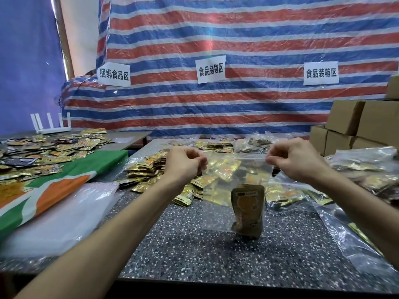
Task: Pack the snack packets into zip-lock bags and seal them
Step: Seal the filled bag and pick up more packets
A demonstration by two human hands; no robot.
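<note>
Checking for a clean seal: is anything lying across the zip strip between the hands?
Nothing visible. Left hand and right hand pinch the zip-lock bag at its top; the snack packet sits at the bottom, below the zip strip.

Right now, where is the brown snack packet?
The brown snack packet sits centre-right in the head view, at the bottom of the clear zip-lock bag, over the speckled grey table.

Left hand (185,164): I hold it raised, fingers curled, pinching the bag (235,156) at its top corner.
Right hand (295,160): level with it, pinching the other corner.
Forearms (121,219): bare, reaching forward, angled inward.
</note>
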